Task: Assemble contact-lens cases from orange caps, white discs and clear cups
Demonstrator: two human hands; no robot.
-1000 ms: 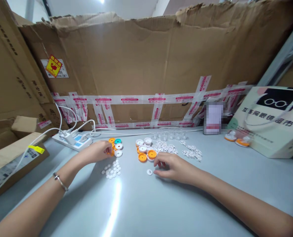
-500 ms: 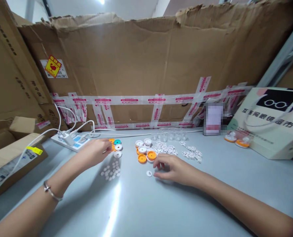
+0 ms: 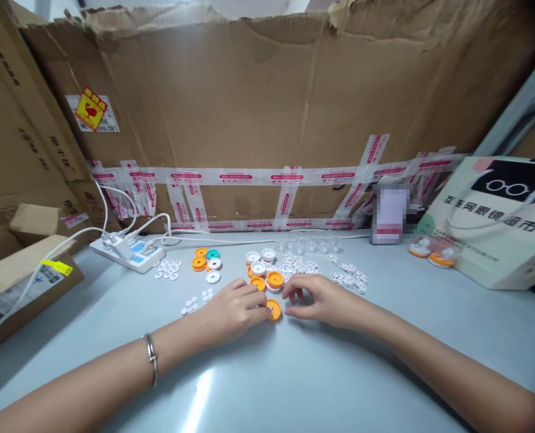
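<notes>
My left hand [image 3: 235, 308] rests on the grey table [image 3: 294, 373], fingers curled round an orange cap [image 3: 274, 310] that it presses down at the fingertips. My right hand [image 3: 318, 299] sits just right of that cap, thumb and fingers pinched together near it; what they pinch is too small to make out. Behind both hands lies a cluster of orange and white caps [image 3: 263, 273]. Small white discs [image 3: 197, 300] are scattered left of my left hand.
Orange, teal and white caps [image 3: 206, 263] and a white power strip [image 3: 129, 255] lie at the back left. White perforated pieces [image 3: 351, 276] sit right of centre. A printed box [image 3: 493, 222] stands at right, cardboard boxes [image 3: 18, 276] at left, a taped cardboard wall [image 3: 267, 120] behind.
My left hand moved from the back-left caps across to the centre, bringing an orange cap beside my right hand. The small white disc by my right hand is no longer visible on the table.
</notes>
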